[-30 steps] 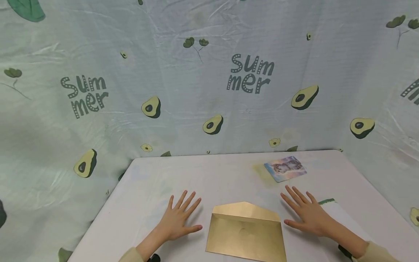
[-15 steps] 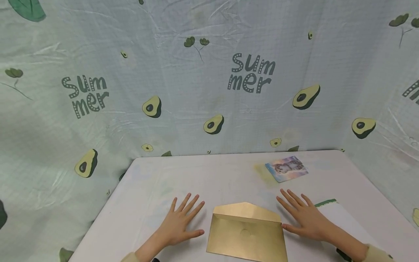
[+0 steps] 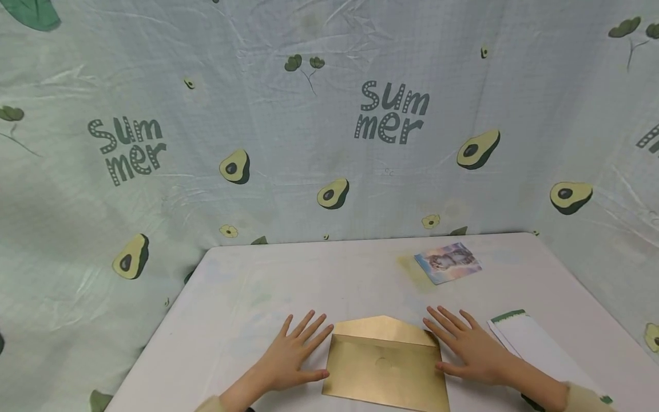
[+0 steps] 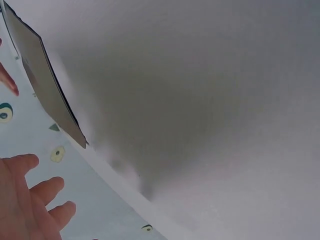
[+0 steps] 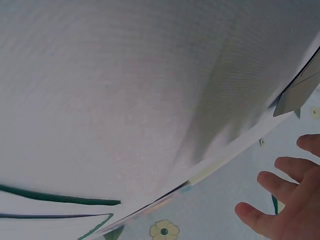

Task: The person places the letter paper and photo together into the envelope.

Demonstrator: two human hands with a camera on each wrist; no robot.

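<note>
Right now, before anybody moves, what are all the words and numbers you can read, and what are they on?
"sum mer": on the curtain, at the left, in two rows.
"sum mer": on the curtain again, nearer the middle; faint marks below it are too small to read.
Cut-off letters at the curtain's right: can't be read.
Gold envelope, picture card, white paper: no readable words.
No numbers seen.
</note>
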